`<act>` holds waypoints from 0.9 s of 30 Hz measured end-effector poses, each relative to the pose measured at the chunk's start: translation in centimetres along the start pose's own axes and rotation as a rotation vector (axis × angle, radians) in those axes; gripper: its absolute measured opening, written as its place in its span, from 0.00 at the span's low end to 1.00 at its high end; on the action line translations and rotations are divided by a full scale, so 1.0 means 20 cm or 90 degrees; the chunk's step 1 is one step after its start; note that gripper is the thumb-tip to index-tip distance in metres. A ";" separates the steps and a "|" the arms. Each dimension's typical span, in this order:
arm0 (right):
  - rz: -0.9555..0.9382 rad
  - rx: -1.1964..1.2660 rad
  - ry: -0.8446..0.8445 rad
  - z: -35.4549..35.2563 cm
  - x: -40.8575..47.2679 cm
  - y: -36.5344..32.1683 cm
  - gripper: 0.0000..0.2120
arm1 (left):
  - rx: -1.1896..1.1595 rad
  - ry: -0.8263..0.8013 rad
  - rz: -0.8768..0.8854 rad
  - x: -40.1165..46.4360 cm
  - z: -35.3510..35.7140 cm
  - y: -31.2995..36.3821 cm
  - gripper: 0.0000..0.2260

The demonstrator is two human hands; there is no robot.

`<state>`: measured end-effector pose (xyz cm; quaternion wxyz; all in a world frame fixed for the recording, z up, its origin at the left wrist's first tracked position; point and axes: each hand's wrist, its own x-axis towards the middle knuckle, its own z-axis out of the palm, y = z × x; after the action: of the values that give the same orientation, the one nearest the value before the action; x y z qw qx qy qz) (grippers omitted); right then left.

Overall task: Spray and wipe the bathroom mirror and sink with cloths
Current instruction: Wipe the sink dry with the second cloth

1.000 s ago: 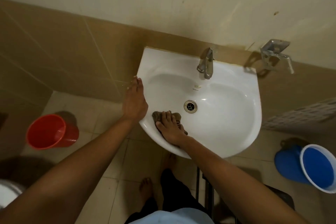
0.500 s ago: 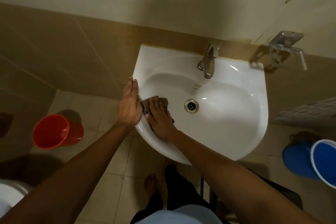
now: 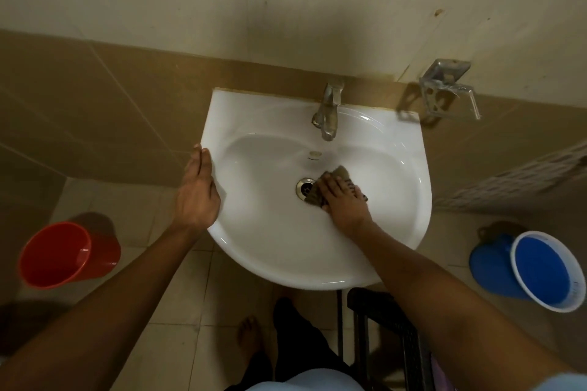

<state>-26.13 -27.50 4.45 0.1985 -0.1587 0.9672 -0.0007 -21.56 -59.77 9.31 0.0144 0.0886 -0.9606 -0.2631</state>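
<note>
Two bare forearms reaching forward from the bottom edge, over a bare foot [image 3: 249, 332] on pale floor tiles and a dark stool frame [image 3: 409, 355] under the basin's near rim. Out to the left on the floor, a red bucket [image 3: 68, 255] tipped toward the camera; out to the right, a blue bucket [image 3: 540, 276] with a white rim, likewise tilted, well apart from the basin.

Further on, left hand [image 3: 198, 192] laid flat and open along the left rim of the white sink [image 3: 317, 263], fingers straight and together, gripping nothing, only pressing on the edge. Right hand [image 3: 344, 200] down inside the bowl, palm and spread fingers pressing a crumpled brown-grey cloth [image 3: 336, 178] against the porcelain; not clenched around it, but flattened on top. Cloth lying just right of the metal drain [image 3: 303, 189], its left edge touching or overlapping the drain ring.

Beyond that, overflow slot on the bowl's back wall, then a dull metal tap [image 3: 328, 113] at the back rim, spout pointing into the bowl. Right of the tap, on the brown wall tiles, a metal soap holder [image 3: 444, 86]. Above, stained cream wall.
</note>
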 end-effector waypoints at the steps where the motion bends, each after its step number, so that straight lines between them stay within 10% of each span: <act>1: 0.036 0.006 0.030 0.00 -0.02 0.02 0.29 | 0.000 0.002 0.002 0.00 0.00 0.00 0.27; 4: 0.219 0.186 0.169 -0.06 -0.09 0.01 0.23 | -0.003 0.006 0.001 0.00 0.00 0.00 0.27; 8: 0.689 0.881 0.463 -0.26 -0.04 -0.08 0.15 | -0.009 0.010 0.000 0.00 0.00 0.00 0.27; 10: 0.721 1.035 0.440 -0.35 0.01 -0.10 0.17 | -0.008 0.011 0.005 0.00 0.00 0.00 0.27; 18: 0.477 0.806 0.081 -0.47 0.30 -0.44 0.20 | -0.021 0.015 0.002 -0.01 0.00 0.00 0.27; 21: 0.355 0.355 -0.081 -0.48 0.31 -0.63 0.22 | -0.027 0.017 0.003 -0.01 0.00 0.01 0.27; 27: 0.242 0.461 -0.050 -0.39 0.38 -1.06 0.23 | -0.035 0.022 0.019 -0.01 -0.01 0.00 0.26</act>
<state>-29.16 -50.49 10.01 0.2746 0.1032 0.9083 -0.2984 -21.35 -59.86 9.36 0.0375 0.0785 -0.9539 -0.2873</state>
